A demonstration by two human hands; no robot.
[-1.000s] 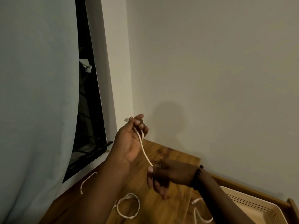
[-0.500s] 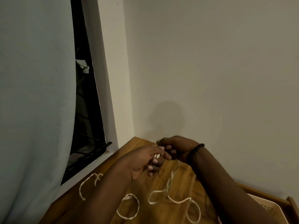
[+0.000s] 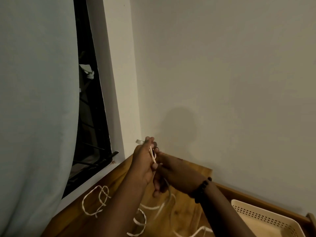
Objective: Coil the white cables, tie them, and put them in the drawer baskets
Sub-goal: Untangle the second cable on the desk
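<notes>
My left hand (image 3: 142, 161) is raised above the wooden top and grips a white cable (image 3: 152, 156) near its end; the plug tip sticks out past my fingers. My right hand (image 3: 172, 175), with a dark bead bracelet on its wrist, pinches the same cable just below, touching the left hand. The cable hangs down from my hands and trails in loose loops (image 3: 159, 207) over the wood. A cream perforated drawer basket (image 3: 266, 218) sits at the lower right.
A second white cable (image 3: 95, 200) lies looped on the wooden top (image 3: 119, 175) at the left. A window with dark bars and a pale curtain (image 3: 34, 100) is on the left. A plain wall stands close behind.
Both hands have risen slightly and drawn together again. My left hand turned upright with the cable end up, and more cable slack now lies on the wood than a second ago.
</notes>
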